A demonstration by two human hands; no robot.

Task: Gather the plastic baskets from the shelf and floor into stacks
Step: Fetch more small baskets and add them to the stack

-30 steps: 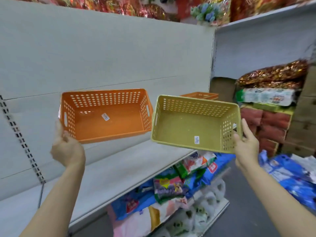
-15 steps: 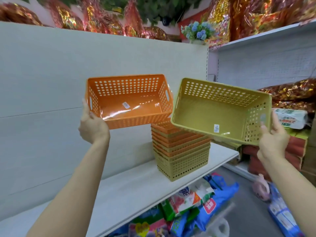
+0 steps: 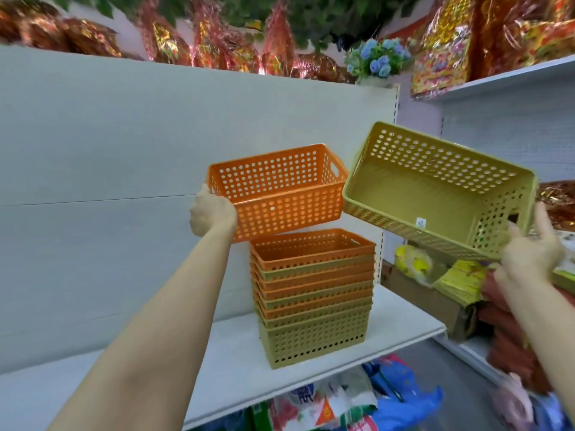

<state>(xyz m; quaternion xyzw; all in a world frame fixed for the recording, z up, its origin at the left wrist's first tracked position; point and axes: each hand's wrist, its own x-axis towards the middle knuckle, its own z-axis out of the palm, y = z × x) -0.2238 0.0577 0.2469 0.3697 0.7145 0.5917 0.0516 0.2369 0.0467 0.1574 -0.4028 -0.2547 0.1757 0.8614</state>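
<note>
Left hand (image 3: 212, 214) grips orange basket (image 3: 280, 194) above stack (image 3: 312, 293) on shelf (image 3: 217, 368); right hand (image 3: 529, 256) grips tilted olive basket (image 3: 435, 191).

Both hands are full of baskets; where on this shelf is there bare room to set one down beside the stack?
Bare shelf board runs left of the basket stack, under the left forearm, back to the grey panel. A narrower strip lies between the stack and the board's right end. Past that end it is crowded: a cardboard box and packets.
</note>
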